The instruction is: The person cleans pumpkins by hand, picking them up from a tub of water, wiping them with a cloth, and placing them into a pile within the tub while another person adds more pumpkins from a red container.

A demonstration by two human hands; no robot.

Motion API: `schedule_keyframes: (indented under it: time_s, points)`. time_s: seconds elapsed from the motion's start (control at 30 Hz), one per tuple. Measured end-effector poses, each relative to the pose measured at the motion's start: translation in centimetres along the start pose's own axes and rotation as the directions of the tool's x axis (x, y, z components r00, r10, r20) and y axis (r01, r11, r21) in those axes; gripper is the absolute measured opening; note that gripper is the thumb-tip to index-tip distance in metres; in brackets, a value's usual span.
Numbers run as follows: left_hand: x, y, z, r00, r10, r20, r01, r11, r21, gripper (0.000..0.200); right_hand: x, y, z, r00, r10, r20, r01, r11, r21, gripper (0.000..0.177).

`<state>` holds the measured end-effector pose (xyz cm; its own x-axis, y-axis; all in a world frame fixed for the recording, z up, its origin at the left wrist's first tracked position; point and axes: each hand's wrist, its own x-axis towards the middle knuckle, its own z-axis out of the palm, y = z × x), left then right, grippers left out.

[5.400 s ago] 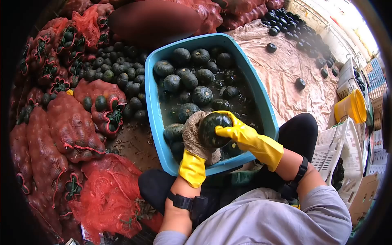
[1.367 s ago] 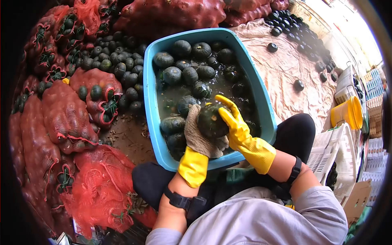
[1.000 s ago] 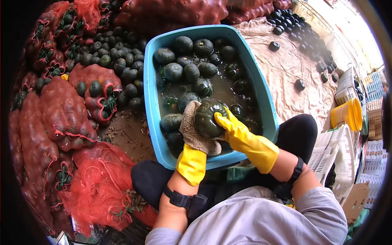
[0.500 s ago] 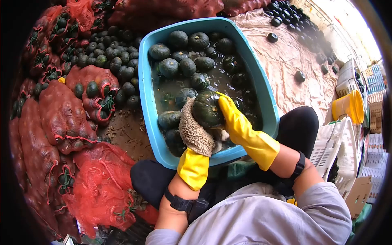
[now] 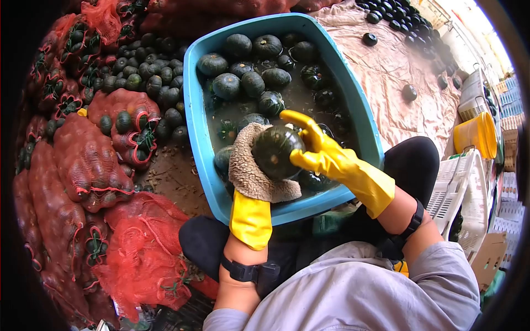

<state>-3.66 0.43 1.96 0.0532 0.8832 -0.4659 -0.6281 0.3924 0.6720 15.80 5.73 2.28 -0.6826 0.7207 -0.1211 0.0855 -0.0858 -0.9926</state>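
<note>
A round dark green pumpkin (image 5: 277, 151) rests over the near part of the blue tub (image 5: 201, 165), cradled in a beige fleecy cloth (image 5: 247, 168). My left hand (image 5: 251, 219), in a yellow rubber glove, supports the pumpkin through this cloth, which hides its fingers. On the other side is my right hand (image 5: 338, 165), gloved in yellow too. Its fingers are spread apart, with a fingertip right at the pumpkin's side and the rest lifted off it. Several more pumpkins (image 5: 226, 86) sit in the murky water of the tub.
Red mesh sacks (image 5: 88, 157) full of pumpkins crowd the left, beside a pile of loose ones (image 5: 153, 83). A pinkish sheet (image 5: 381, 71) with scattered pumpkins spreads at the back right. White crates (image 5: 455, 193) and a yellow bucket (image 5: 476, 135) stand at the right.
My right hand has loosened from the pumpkin and its fingers have spread. The pumpkin has turned, showing its round end mark, and the cloth has shifted slightly left with my left hand.
</note>
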Motion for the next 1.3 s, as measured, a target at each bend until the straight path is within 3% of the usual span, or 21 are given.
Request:
schedule_keyframes:
  time_s: [0.03,0.07,0.13,0.17,0.3,0.33,0.37,0.4,0.47,0.57,0.63,0.73,0.83,0.9,0.93,0.97,1.0,1.07,1.2,1.23,1.3]
  points:
    - [0.0,-1.1,-0.8,0.962,0.236,0.139,-0.273,0.871,0.409,0.067,0.2,-0.4,0.4,0.999,-0.019,0.028,0.022,0.995,-0.093,0.087]
    - [0.0,-2.0,-1.4,0.850,0.453,0.268,-0.496,0.516,0.698,0.056,-0.3,-1.2,1.2,0.997,0.064,0.044,-0.062,0.997,-0.042,0.080]
    - [0.3,-2.8,-1.2,0.927,0.370,0.065,-0.375,0.919,0.120,0.045,-0.2,0.2,1.8,0.992,0.050,-0.113,-0.048,0.999,0.019,0.073]
    - [1.1,-2.1,-0.8,0.990,0.018,0.142,0.049,0.891,-0.452,0.041,-0.2,0.9,1.9,0.981,0.048,-0.191,-0.039,0.998,0.048,0.070]
    - [-0.6,0.3,3.0,0.986,-0.130,-0.101,0.079,0.912,-0.402,0.033,-0.8,-2.9,1.1,0.982,0.149,-0.117,-0.155,0.987,-0.047,0.082]
    - [-0.5,0.2,2.6,0.994,-0.083,-0.074,0.047,0.920,-0.388,0.033,-0.6,-1.9,1.5,0.975,-0.169,-0.141,0.075,0.857,-0.510,0.095]
    - [-0.4,0.0,2.2,0.998,-0.037,-0.048,0.017,0.926,-0.378,0.033,-0.6,-1.3,1.7,0.959,-0.240,-0.152,0.119,0.825,-0.552,0.093]
    - [-0.3,-0.4,1.7,1.000,0.006,-0.022,-0.013,0.929,-0.369,0.033,-1.0,-0.9,1.7,0.981,-0.091,-0.174,0.054,0.977,-0.206,0.089]
    - [0.1,-1.7,1.0,0.991,0.128,-0.039,-0.133,0.957,-0.259,0.036,-0.7,-0.8,3.2,0.975,0.141,-0.170,-0.069,0.925,0.373,0.081]
    - [0.7,-3.6,1.9,0.964,0.194,-0.184,-0.205,0.978,-0.042,0.045,0.8,1.1,4.6,0.878,0.213,-0.428,-0.030,0.918,0.396,0.077]
    - [0.8,-4.5,2.9,0.939,0.186,-0.290,-0.176,0.982,0.062,0.052,1.8,5.6,3.7,0.725,-0.224,-0.651,-0.075,0.914,-0.399,0.066]
    - [1.0,-4.8,2.9,0.885,0.364,-0.291,-0.200,0.861,0.467,0.053,0.5,6.3,4.6,0.697,-0.536,-0.476,0.072,0.713,-0.698,0.072]
    - [1.1,-4.2,1.2,0.792,0.583,0.181,-0.347,0.185,0.920,0.041,-0.3,6.7,4.8,0.831,-0.165,-0.531,-0.033,0.939,-0.343,0.072]
    - [0.6,-3.0,0.5,0.799,0.515,0.311,-0.425,0.116,0.898,0.039,-1.8,6.2,4.1,0.932,0.091,-0.351,-0.019,0.979,0.203,0.069]
    - [0.3,-2.4,0.1,0.823,0.476,0.311,-0.448,0.206,0.870,0.039,-2.5,5.5,3.6,0.952,0.137,-0.274,-0.038,0.940,0.340,0.067]
    - [0.2,-2.3,-0.4,0.870,0.427,0.246,-0.431,0.416,0.801,0.038,-2.4,4.8,3.0,0.897,0.439,-0.060,-0.234,0.584,0.777,0.066]
    - [0.3,-2.2,-0.7,0.920,0.353,0.170,-0.374,0.663,0.649,0.037,-1.9,4.6,2.3,0.932,0.349,0.095,-0.220,0.339,0.915,0.063]
    - [0.3,-2.1,-1.0,0.985,0.164,0.048,-0.170,0.963,0.210,0.036,-1.1,8.0,0.7,0.983,0.102,0.151,-0.182,0.521,0.834,0.063]
    - [-0.3,-0.6,-0.6,0.999,0.036,0.013,-0.035,0.998,-0.048,0.034,-2.2,2.9,-2.1,0.946,0.260,0.193,-0.252,0.216,0.943,0.089]
    - [-0.3,-0.3,-0.5,0.999,0.037,0.013,-0.038,0.998,0.040,0.033,-2.8,2.7,-3.8,0.974,0.034,0.223,-0.222,-0.024,0.975,0.097]
    - [-0.6,0.5,-0.1,0.998,0.062,0.022,-0.066,0.911,0.406,0.032,-5.4,1.0,-7.9,0.991,-0.009,-0.132,0.130,0.249,0.960,0.093]
